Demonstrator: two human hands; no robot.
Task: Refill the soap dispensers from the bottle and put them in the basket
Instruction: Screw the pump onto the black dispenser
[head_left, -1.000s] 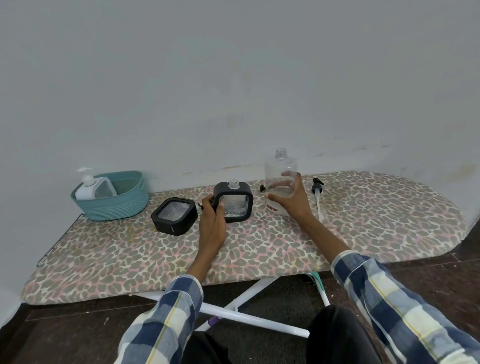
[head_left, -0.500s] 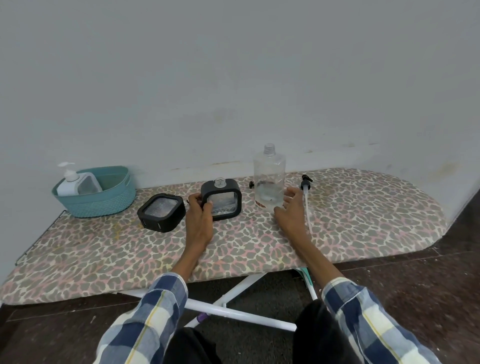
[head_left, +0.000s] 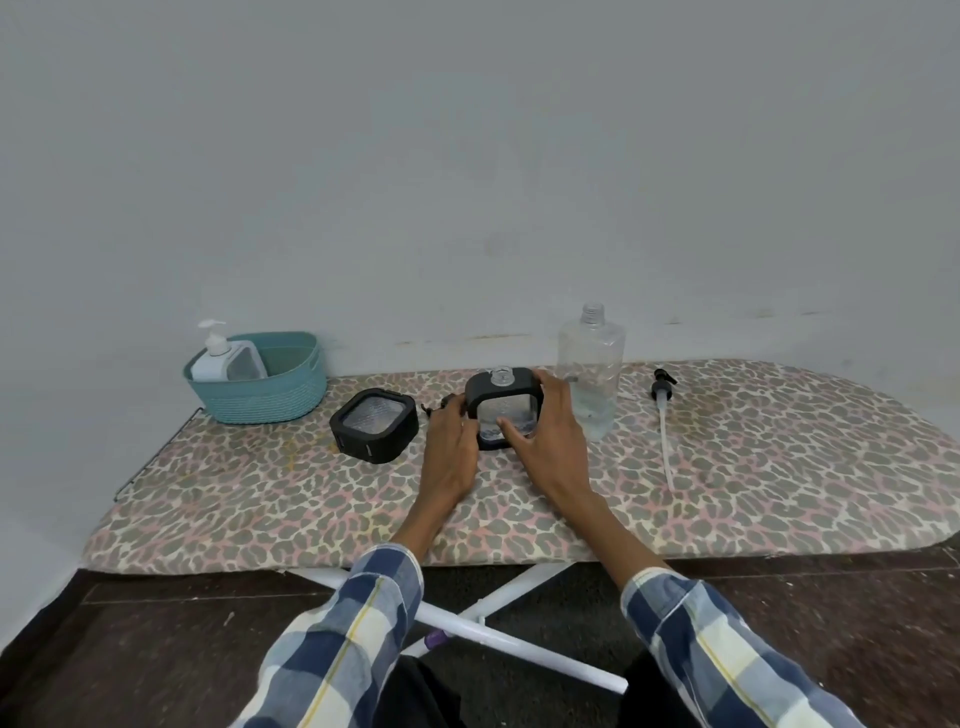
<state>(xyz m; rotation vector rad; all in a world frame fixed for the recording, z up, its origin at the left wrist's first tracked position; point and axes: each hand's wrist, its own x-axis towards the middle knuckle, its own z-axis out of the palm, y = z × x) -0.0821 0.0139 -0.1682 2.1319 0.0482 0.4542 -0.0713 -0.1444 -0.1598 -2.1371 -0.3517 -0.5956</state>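
A square black-framed soap dispenser (head_left: 500, 400) stands upright on the ironing board with its clear neck uncapped. My right hand (head_left: 545, 436) grips its right side and front. My left hand (head_left: 451, 452) rests against its left side, fingers near a small black pump piece (head_left: 435, 409). A second black-framed dispenser (head_left: 374, 432) lies flat to the left. The clear uncapped refill bottle (head_left: 591, 369), nearly empty, stands just right of my right hand. A teal basket (head_left: 270, 400) at the far left holds a white pump dispenser (head_left: 217, 358).
A black pump head with a long white tube (head_left: 663, 421) lies on the leopard-print ironing board (head_left: 753, 467) to the right of the bottle. A grey wall rises behind. The board's white legs (head_left: 498, 639) cross over a dark floor below.
My right hand has let go of the refill bottle and moved left onto the upright dispenser. My left hand stays at the dispenser's left side. The bottle stands free.
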